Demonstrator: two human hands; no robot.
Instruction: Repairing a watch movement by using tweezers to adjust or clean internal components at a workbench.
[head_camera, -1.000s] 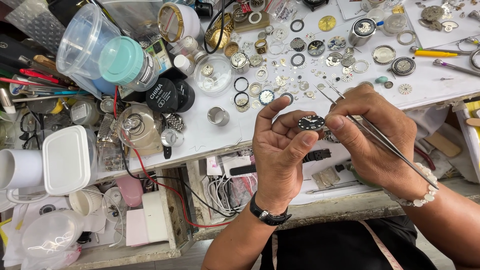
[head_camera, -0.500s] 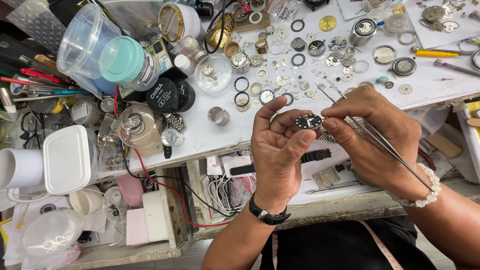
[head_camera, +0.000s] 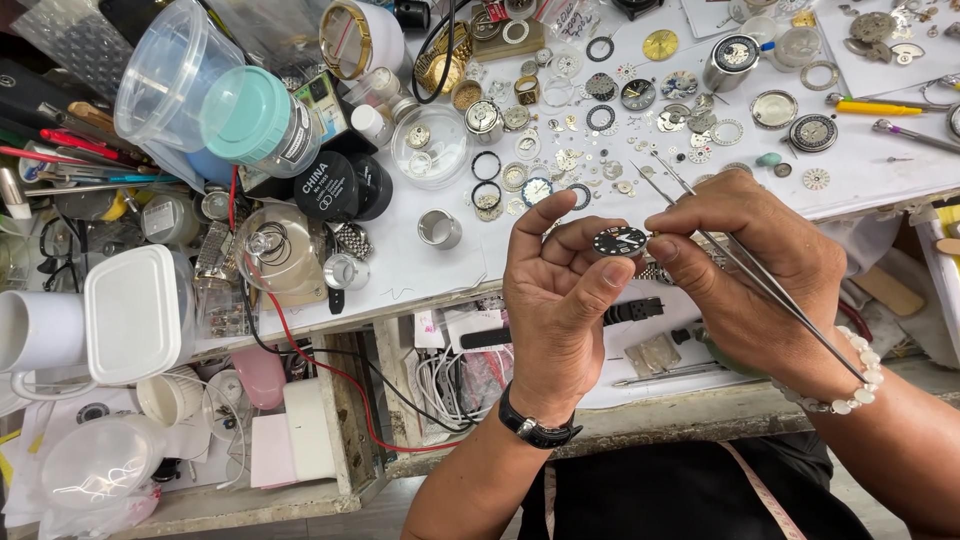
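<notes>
A small round black watch dial (head_camera: 620, 241) is pinched between the fingertips of my left hand (head_camera: 560, 300) and the thumb of my right hand (head_camera: 755, 275), above the front edge of the white workbench (head_camera: 400, 270). My right hand also carries long metal tweezers (head_camera: 745, 268), their tips pointing up and left past the dial, their handle running back toward my wrist. I wear a black watch on my left wrist and a white bead bracelet on my right.
Several loose watch parts, gears and rings (head_camera: 600, 150) cover the bench beyond my hands. Clear plastic tubs, a teal-lidded jar (head_camera: 250, 120) and a white box (head_camera: 135, 310) crowd the left. An open drawer (head_camera: 470, 370) with cables sits under my hands.
My hands have lifted the dial slightly up and left, closer together. The tweezers have shifted with my right hand.
</notes>
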